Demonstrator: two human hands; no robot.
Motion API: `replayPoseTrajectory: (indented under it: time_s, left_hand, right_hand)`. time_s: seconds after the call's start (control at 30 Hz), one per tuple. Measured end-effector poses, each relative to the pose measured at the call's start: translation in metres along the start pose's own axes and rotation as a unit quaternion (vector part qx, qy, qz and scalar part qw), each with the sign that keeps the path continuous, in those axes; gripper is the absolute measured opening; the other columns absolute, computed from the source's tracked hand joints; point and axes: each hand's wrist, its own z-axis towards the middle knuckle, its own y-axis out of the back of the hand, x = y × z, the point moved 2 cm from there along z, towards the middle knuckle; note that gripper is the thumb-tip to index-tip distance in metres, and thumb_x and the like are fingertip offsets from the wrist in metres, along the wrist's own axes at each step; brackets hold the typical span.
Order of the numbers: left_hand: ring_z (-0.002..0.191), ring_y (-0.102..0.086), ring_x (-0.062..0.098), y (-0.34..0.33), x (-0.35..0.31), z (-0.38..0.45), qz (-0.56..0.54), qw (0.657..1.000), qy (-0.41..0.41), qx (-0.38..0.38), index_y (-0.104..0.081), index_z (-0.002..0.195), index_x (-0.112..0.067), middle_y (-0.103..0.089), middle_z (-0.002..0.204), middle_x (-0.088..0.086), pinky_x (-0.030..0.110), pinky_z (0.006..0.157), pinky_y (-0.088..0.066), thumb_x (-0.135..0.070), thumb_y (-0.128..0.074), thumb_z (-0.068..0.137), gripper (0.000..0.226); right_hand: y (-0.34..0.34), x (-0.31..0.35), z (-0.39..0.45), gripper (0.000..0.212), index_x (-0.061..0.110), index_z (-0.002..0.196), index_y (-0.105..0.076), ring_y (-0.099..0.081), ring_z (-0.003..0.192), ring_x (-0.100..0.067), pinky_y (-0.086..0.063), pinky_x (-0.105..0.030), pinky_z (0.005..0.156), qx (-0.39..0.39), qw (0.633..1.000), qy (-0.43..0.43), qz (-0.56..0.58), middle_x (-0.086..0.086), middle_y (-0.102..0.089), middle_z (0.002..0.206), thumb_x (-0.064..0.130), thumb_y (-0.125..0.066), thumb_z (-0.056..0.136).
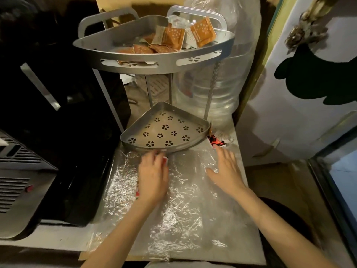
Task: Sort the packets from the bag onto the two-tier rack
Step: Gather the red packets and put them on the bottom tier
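While the left hand (153, 178) has its grip curled on a red and white packet (165, 161) by the lower tier (135, 139), the right hand (227, 171) lies flat and holds nothing on the clear bag (179, 209). Loose packets (217, 141) beside the rack may be forgotten, and the bag may slide on the counter (239, 254). The top tier (146, 60) carries orange packets (173, 36).

Your left hand (153, 176) rests on the clear plastic bag (179, 206) spread flat over the counter, w/ red-and-white packets (165, 161) under its fingers, just in front of the rack's lower tier (193, 113). Your right hand (227, 169) lies flat on the bag, fingers straight, near a red-black packet (216, 141) beside the tier's right corner. Orange packets (202, 31) are piled in the top tier (135, 60). Big water bottle (228, 78) stands behind the rack.
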Motion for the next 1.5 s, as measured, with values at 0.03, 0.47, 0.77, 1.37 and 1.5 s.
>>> replayPoseTrajectory:
  time_s: [0.03,0.47,0.77,1.37,1.5]
  left_hand:
    - [0.113,-0.054,0.028,-0.006,-0.008,-0.002,-0.002,0.998,-0.044,0.033,-0.054,0.119,-0.008,-0.059,0.122,0.012,0.035,0.100,-0.037,-0.018,-0.042,0.090,0.033]
    - [0.136,0.026,0.015,-0.058,-0.034,-0.013,0.087,0.954,-0.103,0.269,0.017,0.142,-0.014,0.023,0.149,0.001,0.033,0.112,0.020,-0.054,0.020,0.076,0.077]
    - [0.139,0.023,0.014,-0.061,-0.030,-0.015,0.070,0.953,-0.108,0.275,0.020,0.140,-0.022,0.023,0.149,-0.002,0.036,0.115,0.014,-0.054,0.023,0.077,0.071]
    - [0.117,-0.055,0.028,-0.042,-0.037,-0.016,0.083,0.957,-0.203,0.191,-0.060,0.116,-0.015,-0.063,0.122,0.010,0.053,0.103,-0.033,-0.036,-0.036,0.084,0.045]
    - [0.115,-0.057,0.021,-0.028,-0.050,-0.040,0.001,0.955,-0.207,0.212,-0.062,0.114,-0.018,-0.064,0.120,0.002,0.040,0.098,-0.041,-0.035,-0.034,0.088,0.042]
  right_hand:
    - [-0.001,0.004,0.005,0.069,0.013,0.144,-0.021,-0.021,0.138,-0.022,-0.020,-0.032,0.111,0.001,1.000,0.022,-0.021,-0.004,-0.030,0.149,0.024,-0.057,0.086]
    - [-0.014,0.018,0.039,0.038,0.019,0.124,-0.051,-0.044,0.119,-0.021,-0.031,-0.037,0.102,0.023,0.989,0.068,-0.133,-0.002,-0.055,0.126,0.016,-0.056,0.086]
    - [0.007,0.003,0.034,0.009,0.017,0.078,-0.071,-0.056,0.092,-0.018,-0.043,-0.036,0.088,0.051,0.997,0.058,0.008,0.001,-0.062,0.088,0.012,-0.064,0.077]
    - [0.023,-0.062,0.010,0.028,0.023,0.072,-0.060,-0.057,0.060,-0.010,-0.043,-0.022,0.058,-0.021,0.900,-0.185,0.395,0.002,-0.059,0.079,0.001,-0.051,0.087]
    - [0.020,-0.059,0.001,0.019,0.022,0.081,-0.063,-0.058,0.067,-0.014,-0.046,-0.024,0.061,-0.020,0.877,-0.200,0.437,-0.001,-0.060,0.087,0.008,-0.053,0.090]
